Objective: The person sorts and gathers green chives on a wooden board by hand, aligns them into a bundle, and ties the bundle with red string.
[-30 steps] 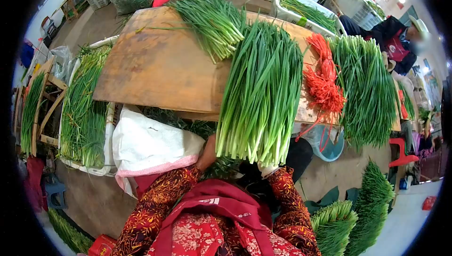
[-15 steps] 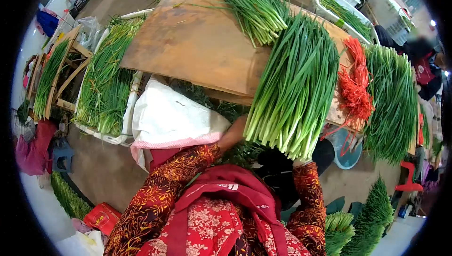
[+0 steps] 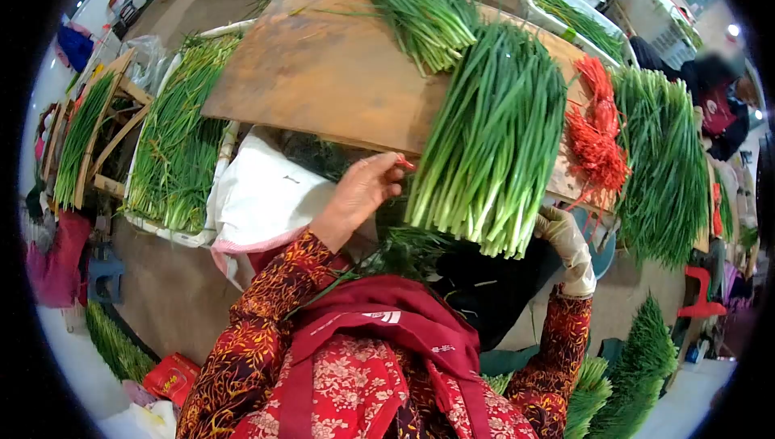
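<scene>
A large bundle of green stalks [image 3: 492, 132] lies over the near edge of the wooden board [image 3: 323, 60], its pale cut ends towards me. Just left of those ends is my left hand [image 3: 367, 189], bare, its thumb and fingertips pinched on a small red strand [image 3: 405, 163]. My right hand [image 3: 563, 241], in a pale glove, is at the bundle's lower right; its fingers bend beside the stalks, partly hidden. A smaller bunch [image 3: 420, 15] rests behind the big bundle. Red ties [image 3: 597, 144] lie to its right.
Another green bundle [image 3: 662, 165] lies at the board's right end. A white crate of greens [image 3: 173, 140] and a white sack [image 3: 266, 193] are at the left. A blue basin [image 3: 601, 257] sits below on the right. A person [image 3: 717, 104] is at the far right.
My left hand has come out from beside the bundle's lower left and risen, with a red strand now showing. My right hand has come out from under the stalk ends to the right.
</scene>
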A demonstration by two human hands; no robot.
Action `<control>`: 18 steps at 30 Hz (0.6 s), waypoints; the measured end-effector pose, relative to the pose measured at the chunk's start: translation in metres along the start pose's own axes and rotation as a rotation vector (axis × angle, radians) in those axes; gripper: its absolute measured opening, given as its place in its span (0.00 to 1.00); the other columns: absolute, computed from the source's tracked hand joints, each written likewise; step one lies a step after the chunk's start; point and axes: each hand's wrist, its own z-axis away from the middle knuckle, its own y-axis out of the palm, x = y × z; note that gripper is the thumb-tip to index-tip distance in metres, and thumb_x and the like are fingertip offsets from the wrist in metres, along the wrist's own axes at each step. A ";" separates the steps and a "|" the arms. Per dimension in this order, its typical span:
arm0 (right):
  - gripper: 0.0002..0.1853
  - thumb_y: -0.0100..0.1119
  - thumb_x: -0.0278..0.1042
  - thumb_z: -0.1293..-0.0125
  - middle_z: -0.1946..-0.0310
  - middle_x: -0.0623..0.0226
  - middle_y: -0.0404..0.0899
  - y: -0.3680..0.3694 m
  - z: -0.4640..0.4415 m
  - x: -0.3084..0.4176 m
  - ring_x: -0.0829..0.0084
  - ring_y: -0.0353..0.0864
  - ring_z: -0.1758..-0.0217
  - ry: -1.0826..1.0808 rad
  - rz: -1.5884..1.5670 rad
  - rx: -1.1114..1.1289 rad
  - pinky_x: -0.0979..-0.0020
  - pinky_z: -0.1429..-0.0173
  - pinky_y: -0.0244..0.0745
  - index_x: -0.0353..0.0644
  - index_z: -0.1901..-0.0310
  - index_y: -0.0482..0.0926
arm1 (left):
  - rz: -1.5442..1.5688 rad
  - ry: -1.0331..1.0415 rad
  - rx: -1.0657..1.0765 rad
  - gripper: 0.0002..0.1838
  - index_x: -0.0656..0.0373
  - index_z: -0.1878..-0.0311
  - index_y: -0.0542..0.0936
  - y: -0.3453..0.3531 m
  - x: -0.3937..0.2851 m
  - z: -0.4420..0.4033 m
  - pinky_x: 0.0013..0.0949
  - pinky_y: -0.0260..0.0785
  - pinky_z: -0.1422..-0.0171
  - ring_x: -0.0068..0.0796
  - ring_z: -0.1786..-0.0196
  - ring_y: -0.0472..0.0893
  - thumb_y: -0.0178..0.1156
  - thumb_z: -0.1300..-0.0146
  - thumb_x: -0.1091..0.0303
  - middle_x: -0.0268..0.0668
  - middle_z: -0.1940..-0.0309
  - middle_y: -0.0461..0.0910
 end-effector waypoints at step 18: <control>0.11 0.54 0.40 0.37 0.84 0.80 0.66 -0.046 -0.016 0.048 0.88 0.60 0.82 -0.147 -0.384 -0.200 0.84 0.79 0.51 0.43 0.72 0.75 | -0.428 0.191 0.036 0.09 0.58 0.65 0.76 0.059 -0.024 -0.085 0.25 0.63 0.57 0.18 0.65 0.72 0.56 0.40 0.63 0.30 0.67 0.76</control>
